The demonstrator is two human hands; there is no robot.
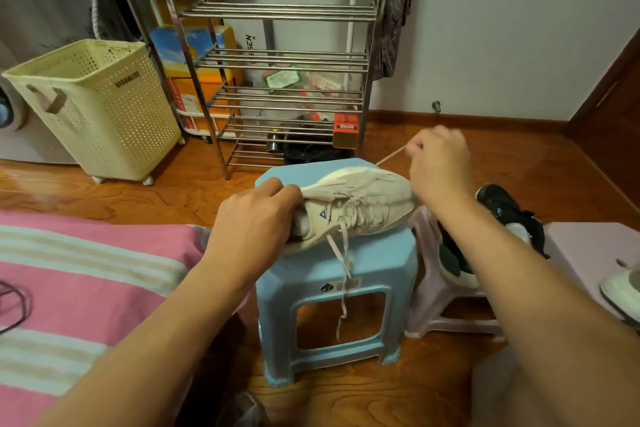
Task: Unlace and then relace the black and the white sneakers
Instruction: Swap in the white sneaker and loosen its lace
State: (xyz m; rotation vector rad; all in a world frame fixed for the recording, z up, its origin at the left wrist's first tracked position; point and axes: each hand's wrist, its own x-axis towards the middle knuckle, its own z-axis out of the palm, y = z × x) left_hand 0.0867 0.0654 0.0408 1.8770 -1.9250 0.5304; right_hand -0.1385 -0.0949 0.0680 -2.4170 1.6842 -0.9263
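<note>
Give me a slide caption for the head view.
Left hand steadies white sneaker on blue stool; right hand pulls its lace.

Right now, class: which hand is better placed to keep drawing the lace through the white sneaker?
The right hand: it already pinches the taut lace beyond the toe, while the left hand grips the white sneaker by its heel.

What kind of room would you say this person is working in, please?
Probably a bedroom or laundry corner at home: a pink striped bedspread, a metal shoe rack and a cream laundry basket stand on a wooden floor.
</note>
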